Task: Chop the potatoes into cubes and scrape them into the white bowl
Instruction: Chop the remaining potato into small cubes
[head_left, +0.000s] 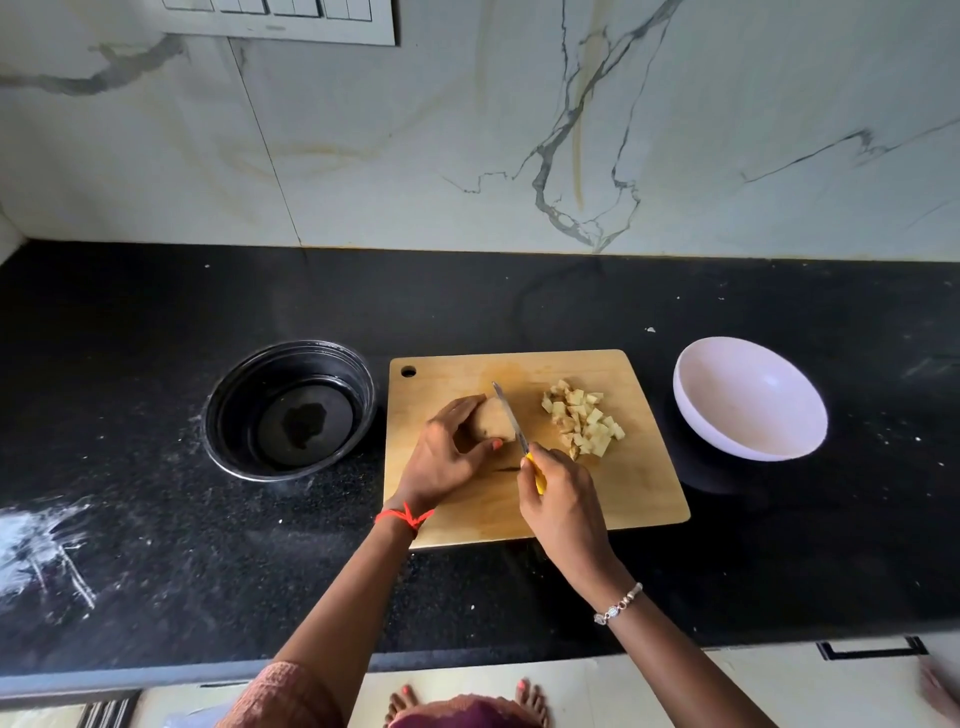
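A wooden cutting board (644, 499) lies on the black counter. On it my left hand (447, 457) grips a pale potato piece (493, 421), fingers over its far side and thumb at its near side. My right hand (563, 499) holds a yellow-handled knife (511, 418); its blade runs along the potato's right face. A pile of potato cubes (584, 418) sits on the board's right part, a little right of the blade. The white bowl (748, 400) stands on the counter to the right of the board, with nothing in it.
A black round bowl (291, 410) with a little liquid at the bottom stands left of the board. The marble wall rises behind the counter. White smears mark the counter at the far left (47, 540). The counter's front edge runs below my forearms.
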